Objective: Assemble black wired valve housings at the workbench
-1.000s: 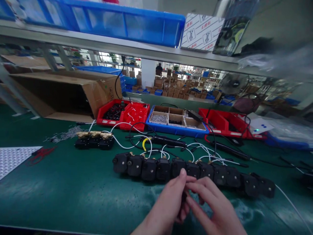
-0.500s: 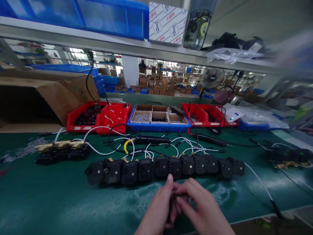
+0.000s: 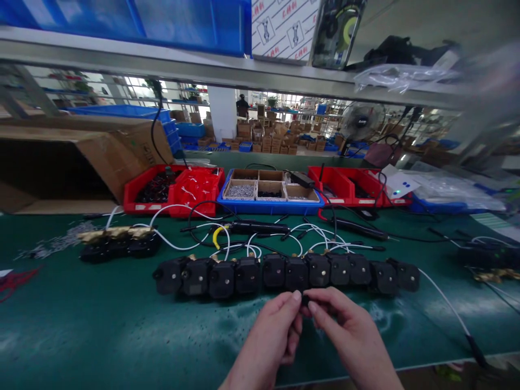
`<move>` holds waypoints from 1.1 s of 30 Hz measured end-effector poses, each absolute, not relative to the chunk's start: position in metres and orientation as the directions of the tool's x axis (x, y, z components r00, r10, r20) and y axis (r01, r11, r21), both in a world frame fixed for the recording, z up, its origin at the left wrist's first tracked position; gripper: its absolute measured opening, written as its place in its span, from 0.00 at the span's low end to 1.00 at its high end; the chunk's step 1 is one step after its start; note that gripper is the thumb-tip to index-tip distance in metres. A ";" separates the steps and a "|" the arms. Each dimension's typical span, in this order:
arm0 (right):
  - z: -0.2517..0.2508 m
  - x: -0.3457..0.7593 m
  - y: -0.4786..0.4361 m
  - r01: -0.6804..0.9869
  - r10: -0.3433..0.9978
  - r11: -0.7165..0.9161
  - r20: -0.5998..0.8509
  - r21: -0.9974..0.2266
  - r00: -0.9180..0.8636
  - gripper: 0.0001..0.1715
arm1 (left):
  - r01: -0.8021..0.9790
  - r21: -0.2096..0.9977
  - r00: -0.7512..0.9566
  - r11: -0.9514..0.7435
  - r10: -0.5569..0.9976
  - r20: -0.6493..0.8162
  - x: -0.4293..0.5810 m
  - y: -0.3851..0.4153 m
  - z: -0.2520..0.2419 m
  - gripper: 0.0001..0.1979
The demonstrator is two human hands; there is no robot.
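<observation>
Between my two hands, just in front of the row, is a small black part, too small to name more exactly. My left hand is closed, its thumb and finger pinching the part from the left. From the other side, my right hand pinches it between thumb and forefinger. Beyond my fingertips stands a row of black housings with brass fittings and white cables at the back. The nearest black housing is right behind the part.
A blue tray with cardboard compartments of small parts sits behind, between red bins and more red bins. Two black pen-shaped tools lie among cables. Brass-topped housings are at left. A shelf crosses overhead.
My hands have lifted slightly and moved forward, and the black part now shows at my fingertips. The whole view has shifted a little as my head moved.
</observation>
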State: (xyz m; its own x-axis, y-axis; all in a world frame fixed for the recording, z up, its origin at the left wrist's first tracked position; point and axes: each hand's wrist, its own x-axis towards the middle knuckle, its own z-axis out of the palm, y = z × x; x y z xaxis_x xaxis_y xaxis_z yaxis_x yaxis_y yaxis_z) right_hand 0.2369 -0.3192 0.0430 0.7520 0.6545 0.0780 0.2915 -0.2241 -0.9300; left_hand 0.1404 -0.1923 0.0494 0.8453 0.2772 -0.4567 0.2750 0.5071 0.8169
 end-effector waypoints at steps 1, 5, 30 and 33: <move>0.043 0.237 -0.319 0.287 0.654 -0.223 0.075 -0.932 0.752 0.14 | 0.267 0.817 0.846 0.511 0.281 -0.453 0.140 -0.193 0.049 0.29; 0.043 0.236 -0.318 0.260 0.651 -0.195 0.073 -0.946 0.755 0.15 | 0.261 0.822 0.848 0.507 0.286 -0.446 0.141 -0.193 0.051 0.29; 0.038 0.265 -0.303 0.583 0.683 -0.183 0.323 -0.792 0.655 0.08 | 0.386 0.735 0.844 -0.558 0.535 -0.037 0.144 -0.154 0.073 0.35; 0.043 0.267 -0.289 0.640 0.705 -0.209 0.340 -0.739 0.623 0.08 | 0.420 0.629 0.869 -0.654 0.490 -0.071 0.152 -0.152 0.076 0.38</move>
State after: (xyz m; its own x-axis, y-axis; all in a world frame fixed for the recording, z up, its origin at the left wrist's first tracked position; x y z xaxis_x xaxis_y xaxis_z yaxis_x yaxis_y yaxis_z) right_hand 0.2670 -0.2894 0.0428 0.6228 0.7046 0.3400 0.6402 -0.2092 -0.7391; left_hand 0.1518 -0.1519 0.0763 0.8687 0.4903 -0.0711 0.4204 -0.6537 0.6292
